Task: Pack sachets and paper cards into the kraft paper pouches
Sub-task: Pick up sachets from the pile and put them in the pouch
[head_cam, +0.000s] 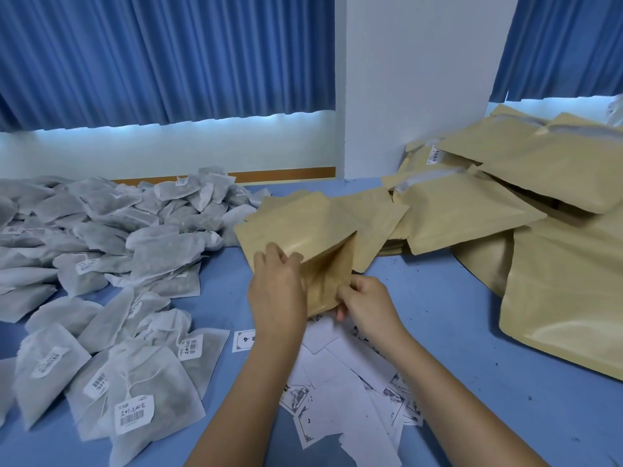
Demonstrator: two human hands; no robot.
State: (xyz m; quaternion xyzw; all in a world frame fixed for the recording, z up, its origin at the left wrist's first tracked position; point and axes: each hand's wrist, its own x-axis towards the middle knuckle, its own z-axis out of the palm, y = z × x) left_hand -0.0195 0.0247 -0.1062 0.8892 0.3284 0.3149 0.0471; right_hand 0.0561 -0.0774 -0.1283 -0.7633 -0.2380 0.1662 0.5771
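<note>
Kraft pouch (296, 224) sits mid-table, held by both hands, with its mouth spread open toward the person. Its lower end hangs just over the far edge of the paper cards (340, 392).

Left hand (274, 288): fingers are curled over the mouth's upper wall, gripping it. Right hand (365, 303): fingertips pinch the lower wall at the near corner, so the two walls are apart. The pouch interior is in shadow; can't tell what's inside.

Paper cards are white with black print, in a loose overlapping heap on the blue table (472, 332), under and between the forearms.

Sachets (161, 251) are grey-white mesh with barcode labels and strings. They lie in a wide heap on the left side of the table, reaching to just beside the held pouch.

Flat pouches (374, 214) lie just behind the held one, touching it in view. Bulging pouches (472, 210) are piled on the right against the white pillar (414, 79).

Blue curtains (135, 55) hang behind, on either side of the pillar.
</note>
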